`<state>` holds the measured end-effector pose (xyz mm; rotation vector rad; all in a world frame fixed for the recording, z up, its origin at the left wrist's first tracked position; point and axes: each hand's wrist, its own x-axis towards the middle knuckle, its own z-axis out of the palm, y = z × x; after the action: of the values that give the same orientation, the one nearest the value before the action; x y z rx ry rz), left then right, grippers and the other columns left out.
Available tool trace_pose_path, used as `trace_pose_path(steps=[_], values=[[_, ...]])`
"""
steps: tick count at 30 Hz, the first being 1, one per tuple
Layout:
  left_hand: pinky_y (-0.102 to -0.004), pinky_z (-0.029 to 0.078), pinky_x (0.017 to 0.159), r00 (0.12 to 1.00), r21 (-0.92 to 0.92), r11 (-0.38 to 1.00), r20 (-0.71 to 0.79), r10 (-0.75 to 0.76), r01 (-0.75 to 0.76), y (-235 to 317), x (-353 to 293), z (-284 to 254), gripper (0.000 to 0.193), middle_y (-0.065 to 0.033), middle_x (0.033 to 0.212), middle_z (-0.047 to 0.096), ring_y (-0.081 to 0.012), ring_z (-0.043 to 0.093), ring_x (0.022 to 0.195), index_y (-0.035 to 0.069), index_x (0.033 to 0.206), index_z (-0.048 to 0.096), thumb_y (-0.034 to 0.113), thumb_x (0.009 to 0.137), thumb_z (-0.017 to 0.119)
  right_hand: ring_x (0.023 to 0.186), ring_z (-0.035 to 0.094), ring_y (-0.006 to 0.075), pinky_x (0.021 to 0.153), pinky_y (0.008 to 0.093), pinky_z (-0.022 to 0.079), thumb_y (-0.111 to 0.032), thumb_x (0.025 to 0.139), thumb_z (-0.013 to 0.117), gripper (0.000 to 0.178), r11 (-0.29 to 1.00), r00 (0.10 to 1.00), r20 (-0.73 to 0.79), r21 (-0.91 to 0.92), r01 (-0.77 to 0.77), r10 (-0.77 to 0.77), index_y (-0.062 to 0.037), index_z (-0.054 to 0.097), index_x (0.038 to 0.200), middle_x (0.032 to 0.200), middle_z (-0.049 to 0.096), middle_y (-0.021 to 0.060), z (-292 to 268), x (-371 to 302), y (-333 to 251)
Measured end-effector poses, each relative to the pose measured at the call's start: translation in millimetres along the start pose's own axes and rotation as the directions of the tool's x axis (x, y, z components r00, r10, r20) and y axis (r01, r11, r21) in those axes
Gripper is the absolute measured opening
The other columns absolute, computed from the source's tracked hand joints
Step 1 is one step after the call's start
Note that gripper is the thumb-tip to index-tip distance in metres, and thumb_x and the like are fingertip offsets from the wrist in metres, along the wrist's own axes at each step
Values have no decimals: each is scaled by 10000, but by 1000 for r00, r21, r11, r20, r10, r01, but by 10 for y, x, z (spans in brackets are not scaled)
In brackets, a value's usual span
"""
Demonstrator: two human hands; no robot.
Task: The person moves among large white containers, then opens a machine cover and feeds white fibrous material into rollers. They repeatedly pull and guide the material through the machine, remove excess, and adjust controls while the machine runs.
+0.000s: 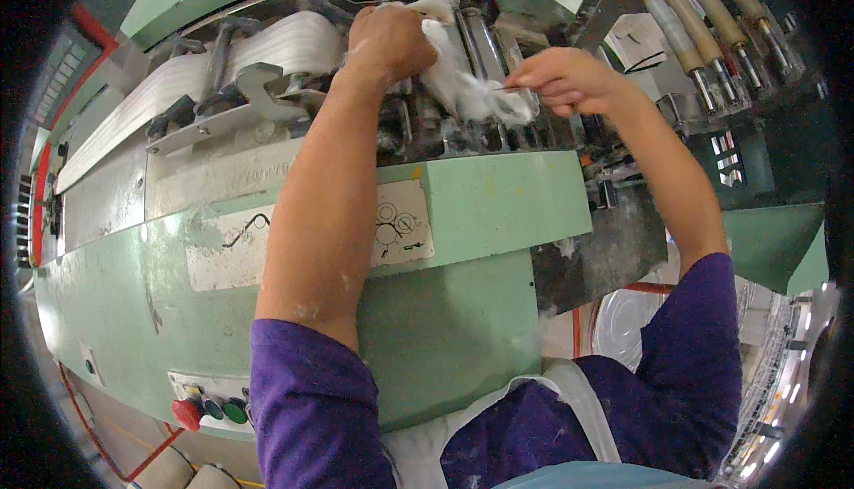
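Left hand point(390, 43) curls beside white fibre point(449, 80) — its grip hidden; right hand point(567, 80) pinches a thin dark piece point(509, 89) there. Likely that spacing keeps everything spread.

purple short sleeves point(311, 391), white apron straps point(584, 404)

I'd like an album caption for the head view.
Left hand and right hand at loose white fibre on a pale green machine.

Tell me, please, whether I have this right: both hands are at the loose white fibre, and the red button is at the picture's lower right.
Not quite: the head view shows the red button at the lower left. The left hand and right hand are indeed at the loose white fibre.
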<state>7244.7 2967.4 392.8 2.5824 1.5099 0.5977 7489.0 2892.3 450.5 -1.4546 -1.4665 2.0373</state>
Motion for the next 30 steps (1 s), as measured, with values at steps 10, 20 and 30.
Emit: trace_pose_path(steps=[10, 20, 30], values=[[-475, 387, 980, 972, 61, 997, 226, -69, 57, 205, -36, -388, 627, -146, 1146, 605, -312, 558, 1097, 186, 1213, 565, 221, 596, 672, 593, 587, 163, 579, 303, 483, -259, 845, 584, 271, 906, 729, -639, -418, -61, -246, -9, 613, 946, 687, 604, 60, 105, -1917, 1565], [-535, 126, 1109, 888, 326, 920, 457, 50, -219, 686, 7, -77, 962, -232, 1417, 326, -331, 222, 1370, 62, 1420, 247, 274, 584, 675, 740, 611, 191, 679, 310, 476, -232, 918, 515, 251, 929, 280, -940, -270, -254, -197, -40, 619, 1042, 893, 661, 91, 301, -2364, 3656], [-461, 400, 926, 982, -121, 985, 123, 140, -126, 295, 26, 90, 586, -210, 946, 647, -332, 614, 948, 66, 1164, 531, 188, 605, 659, 922, 591, 286, 858, 384, 427, -134, 850, 524, 283, 810, -155, -881, -326, -488, -448, -69, 588, 1119, 966, 623, 137, -185, -1967, 4724]])
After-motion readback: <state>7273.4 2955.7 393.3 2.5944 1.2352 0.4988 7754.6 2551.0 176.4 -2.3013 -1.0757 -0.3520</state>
